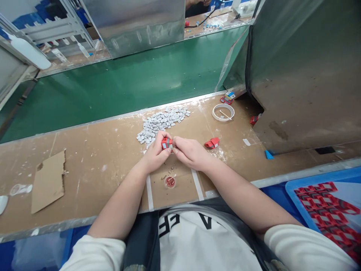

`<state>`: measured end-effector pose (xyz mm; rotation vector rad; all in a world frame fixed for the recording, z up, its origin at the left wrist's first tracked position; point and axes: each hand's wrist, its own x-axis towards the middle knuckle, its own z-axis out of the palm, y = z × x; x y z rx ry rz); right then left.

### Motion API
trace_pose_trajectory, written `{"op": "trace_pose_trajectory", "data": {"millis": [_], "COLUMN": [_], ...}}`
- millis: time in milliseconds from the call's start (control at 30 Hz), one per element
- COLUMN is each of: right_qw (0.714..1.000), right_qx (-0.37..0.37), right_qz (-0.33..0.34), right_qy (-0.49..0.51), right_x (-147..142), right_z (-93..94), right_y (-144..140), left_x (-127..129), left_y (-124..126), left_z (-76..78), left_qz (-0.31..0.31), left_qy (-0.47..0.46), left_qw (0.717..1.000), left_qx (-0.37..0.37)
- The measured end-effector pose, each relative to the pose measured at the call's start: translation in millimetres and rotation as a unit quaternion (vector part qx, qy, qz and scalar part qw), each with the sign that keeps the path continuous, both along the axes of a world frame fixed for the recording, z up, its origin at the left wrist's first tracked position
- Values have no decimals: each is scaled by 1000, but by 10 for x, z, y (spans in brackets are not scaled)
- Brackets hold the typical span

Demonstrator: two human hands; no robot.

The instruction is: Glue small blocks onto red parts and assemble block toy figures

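Observation:
My left hand (156,153) is closed around a small red toy car body (166,143) with grey and pale blue patches. At the car's right end, my right hand (190,151) has its thumb and fingertips pressed together; what is between them is hidden. Just behind my left hand spreads a pile of small grey-white square pieces (160,123). A small clear cup of red liquid (170,182), with a thin stick in it, stands on the cardboard in front of me. To the right of my hands lies another red toy piece (213,142).
A tape roll (214,114) and a red-and-blue piece (228,98) lie at the back right, beside a large metal panel (304,75). A blue tray (290,185) holds several red parts. Cardboard (49,182) lies left. Beyond runs a green belt (135,82); a person's hand shows behind it.

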<state>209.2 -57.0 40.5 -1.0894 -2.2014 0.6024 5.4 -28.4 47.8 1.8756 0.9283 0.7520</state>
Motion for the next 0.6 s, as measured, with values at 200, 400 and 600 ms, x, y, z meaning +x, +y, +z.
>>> {"op": "trace_pose_trajectory", "data": {"millis": [200,400,600], "right_qw": [998,996,998], "right_qx": [-3,-11,-37], "right_qz": [-25,-45,-42], "right_qy": [-63,-76,5], "right_x": [-39,-80,-72], "right_z": [-32,-80,-71], "right_y": [-15,-10,-3], "left_x": [26,33,43], "left_y": [-3,-7,25], "left_z": [1,-75,-122], "left_qz": [4,12,26], "left_qy": [-4,-13,-46], "left_qw": [999,998,992], "left_qx": [-41,-55,-118]}}
